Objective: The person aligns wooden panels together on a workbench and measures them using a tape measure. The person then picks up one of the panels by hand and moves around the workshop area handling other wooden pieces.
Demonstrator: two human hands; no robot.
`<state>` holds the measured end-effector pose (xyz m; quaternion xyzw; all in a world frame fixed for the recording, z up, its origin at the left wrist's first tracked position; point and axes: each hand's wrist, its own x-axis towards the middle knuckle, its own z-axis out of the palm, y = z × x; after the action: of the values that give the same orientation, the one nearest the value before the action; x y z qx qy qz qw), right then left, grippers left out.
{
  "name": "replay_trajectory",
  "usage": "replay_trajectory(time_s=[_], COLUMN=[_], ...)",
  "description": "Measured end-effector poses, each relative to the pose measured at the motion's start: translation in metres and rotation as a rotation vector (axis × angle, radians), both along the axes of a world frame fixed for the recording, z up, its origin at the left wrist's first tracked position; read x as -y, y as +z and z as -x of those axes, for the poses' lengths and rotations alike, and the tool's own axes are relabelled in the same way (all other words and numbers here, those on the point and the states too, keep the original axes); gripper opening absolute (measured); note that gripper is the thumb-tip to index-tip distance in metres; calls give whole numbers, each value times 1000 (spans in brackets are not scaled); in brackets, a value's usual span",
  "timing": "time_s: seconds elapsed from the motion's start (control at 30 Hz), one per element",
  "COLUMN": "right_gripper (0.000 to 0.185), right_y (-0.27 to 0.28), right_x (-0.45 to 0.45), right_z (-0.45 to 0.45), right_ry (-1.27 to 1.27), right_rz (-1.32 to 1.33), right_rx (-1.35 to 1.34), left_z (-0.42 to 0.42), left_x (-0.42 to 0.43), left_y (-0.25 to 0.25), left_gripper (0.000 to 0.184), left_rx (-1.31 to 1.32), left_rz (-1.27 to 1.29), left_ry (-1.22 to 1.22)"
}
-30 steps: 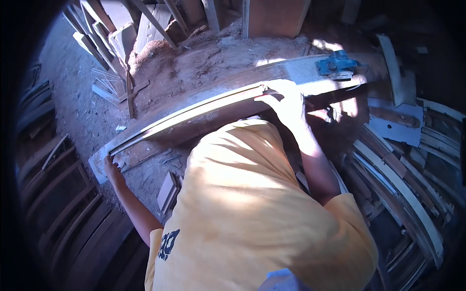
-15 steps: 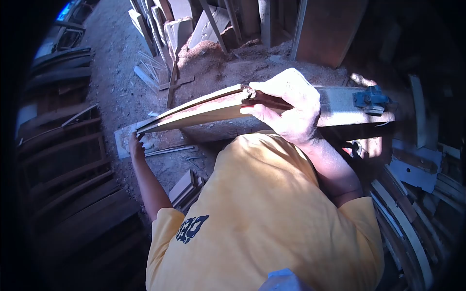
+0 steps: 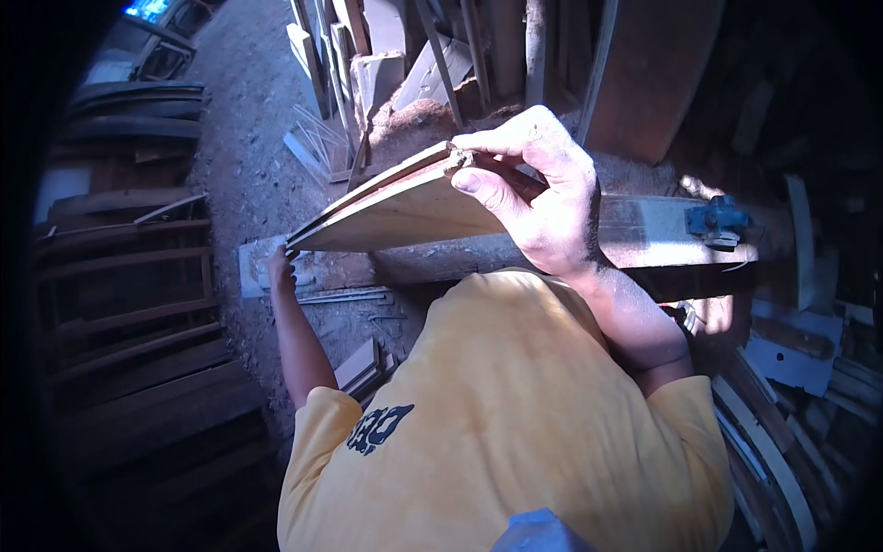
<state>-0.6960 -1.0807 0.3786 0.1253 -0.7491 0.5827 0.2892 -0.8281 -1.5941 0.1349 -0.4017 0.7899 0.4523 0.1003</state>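
Note:
A long wooden board (image 3: 405, 216) is held up in front of my chest, slanting up from left to right. A dark groove or gap runs along its upper edge; I cannot tell whether it is one grooved piece or two laid together. My right hand (image 3: 556, 202) grips the rough near end, thumb on one side and fingers on the other. Far out on the left, my left hand (image 3: 283, 267) closes around the other end, its fingers partly hidden. Below the board lies a thick timber beam (image 3: 432, 260).
On the beam's right part rests a blue power tool (image 3: 717, 223), like a hand planer. Offcuts and boards (image 3: 377, 83) lean at the back beside sawdust (image 3: 414, 124). Stacked wood (image 3: 129, 304) lines the left, curved strips (image 3: 773, 451) the lower right. Short pieces (image 3: 363, 363) lie near my left arm.
The board's right end has tipped up and turned, so more of its broad lower face shows. Both hands keep their hold. The whole view has shifted slightly.

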Motion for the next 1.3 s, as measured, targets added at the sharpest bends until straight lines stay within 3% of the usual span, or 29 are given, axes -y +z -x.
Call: replay_trajectory(time_s=[0.13,0.2,0.33,0.43,0.5,0.57,0.63,0.67,0.73,0.77,0.8,0.83,0.87,0.9,1.0,1.07,1.13,1.23,1.27,1.3], right_gripper=[21,19,19,20,43,77,47,38,32,36,30,30,32,30,35,41,46,40,39,41], right_y=[2,7,10,2,-3,2,-47,-59,-68,-76,-87,-109,-133,-145,-134,-135,-119,-150,-162,-171], right_x=[-1,3,4,-1,2,-4,-38,-59,-105,-123,-132,-146,-153,-153,-125,-91,-44,-18,-9,-11], right_z=[0,-4,-9,-7,-23,-26,-41,-47,-65,-73,-77,-86,-96,-99,-94,-77,-58,-35,-25,-23], right_ry=[46,155,192,133,123,69,57,72,-27,-3,20,43,20,94,91,134,183,243,257,222], right_rz=[-58,104,69,-186,41,-296,-127,-125,-479,-494,-774,-854,-1077,-882,-1087,-1054,-1113,-1129,-1131,-1106], right_rx=[-65,12,44,-183,113,102,289,309,455,627,477,629,582,814,836,438,339,654,757,672], left_z=[-5,-7,-10,-13,-22,-33,-35,-42,-43,-46,-50,-57,-67,-72,-80,-77,-82,-80,-75,-67], left_x=[6,13,20,21,0,-8,-23,-48,-62,-75,-88,-106,-128,-142,-154,-148,-144,-110,-82,-46], left_y=[-6,-13,-22,-32,-19,-36,-28,-7,-21,-24,-24,-18,-8,0,10,3,10,-10,-32,-54], left_gripper=[36,36,36,38,47,51,53,51,48,46,44,44,43,42,40,40,42,40,40,46], left_rx=[-68,-83,-102,-117,-52,-157,-104,-218,-409,-426,-443,-445,-445,-439,-451,-476,-485,-662,-642,-618], left_rz=[-74,-103,-102,-116,-135,-284,-231,-226,-76,-36,1,-3,102,208,188,225,88,27,192,354], left_ry=[-37,-40,-41,-40,2,60,99,116,5,-65,-140,-102,-123,-145,-23,-15,-57,-3,19,43])
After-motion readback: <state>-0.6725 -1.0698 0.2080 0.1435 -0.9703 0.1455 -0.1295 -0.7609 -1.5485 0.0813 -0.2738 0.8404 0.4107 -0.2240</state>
